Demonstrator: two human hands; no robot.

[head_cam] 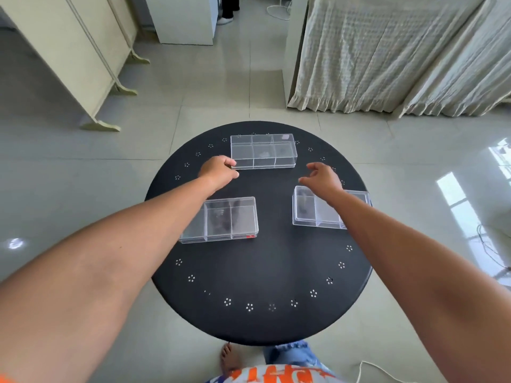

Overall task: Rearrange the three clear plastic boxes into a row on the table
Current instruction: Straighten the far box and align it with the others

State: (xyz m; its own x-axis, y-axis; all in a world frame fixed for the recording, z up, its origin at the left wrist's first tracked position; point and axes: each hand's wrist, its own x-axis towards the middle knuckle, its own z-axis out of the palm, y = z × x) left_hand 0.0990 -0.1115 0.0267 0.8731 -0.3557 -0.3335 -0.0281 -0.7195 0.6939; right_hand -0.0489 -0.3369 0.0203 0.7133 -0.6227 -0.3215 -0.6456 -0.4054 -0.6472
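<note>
Three clear plastic boxes with dividers lie on a round black table (pixel 260 272). The far box (pixel 264 152) sits at the back centre. The left box (pixel 224 221) lies under my left forearm, and the right box (pixel 315 208) lies under my right wrist. My left hand (pixel 218 172) is at the far box's near-left corner, fingers curled and touching its edge. My right hand (pixel 322 178) hovers with fingers spread just off the far box's near-right corner, holding nothing.
Pale floor tiles surround the table. A cream folding screen (pixel 69 51) stands to the left, a cloth-draped bed or frame (pixel 387 56) to the back right. Cables (pixel 489 247) lie on the floor at right. My bare foot (pixel 229 357) is below the table's near edge.
</note>
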